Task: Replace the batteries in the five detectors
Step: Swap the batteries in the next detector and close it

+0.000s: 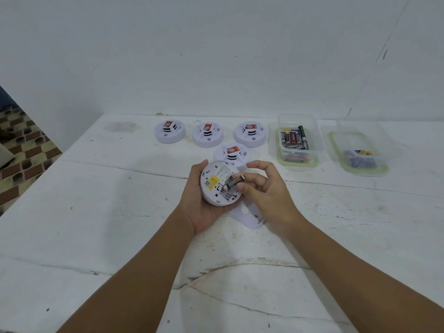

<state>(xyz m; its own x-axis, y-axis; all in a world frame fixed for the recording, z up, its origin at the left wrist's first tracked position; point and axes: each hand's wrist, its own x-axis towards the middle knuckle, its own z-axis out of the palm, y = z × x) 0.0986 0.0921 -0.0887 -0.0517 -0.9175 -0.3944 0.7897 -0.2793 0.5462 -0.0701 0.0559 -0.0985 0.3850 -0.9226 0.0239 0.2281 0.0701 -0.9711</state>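
My left hand (200,207) holds a round white detector (216,186) with its back side up, showing a yellow label and an open battery bay. My right hand (262,188) pinches a battery (234,182) at the bay, one end tilted up. A white backplate (249,216) lies on the table under my hands. Another detector (231,153) stands just behind, and three more sit in a row at the back: left (170,131), middle (207,135), right (250,133).
A clear box with a green rim (298,162) holds several batteries at the right. Further right, a second clear box (360,164) holds a few blue and yellow items. The white table (120,212) meets a wall behind; its left edge drops to a tiled floor.
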